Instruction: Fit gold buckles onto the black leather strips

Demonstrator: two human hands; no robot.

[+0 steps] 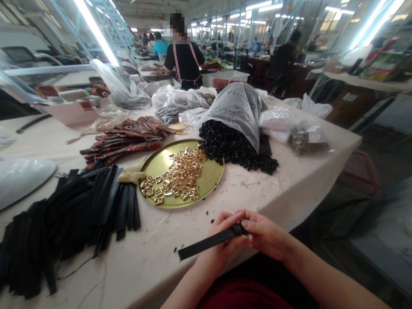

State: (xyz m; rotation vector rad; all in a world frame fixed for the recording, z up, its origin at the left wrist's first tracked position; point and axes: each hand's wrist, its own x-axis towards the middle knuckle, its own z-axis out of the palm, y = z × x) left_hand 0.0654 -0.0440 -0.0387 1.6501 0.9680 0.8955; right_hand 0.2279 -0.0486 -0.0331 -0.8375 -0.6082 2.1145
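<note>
A flat black strap [209,243] lies across my left hand [222,231], whose fingers are closed round its right end. My right hand [262,231] meets the left at that same end, with thumb and fingers pinched on the strap. The strap's other end points left, free above the table front. Whether a small fitting sits between the fingertips is hidden. Beyond my hands stands a round gold tray [212,176] with a heap of gold metal buckles [185,171]. To its left lies a pile of black straps [80,206].
Small black pieces [228,146] spill from a translucent plastic bag [234,107] behind the tray. Brown-red strips [125,137] lie at the back left. A bag of metal parts [309,139] is near the table's [305,184] right edge. A person [186,60] stands beyond.
</note>
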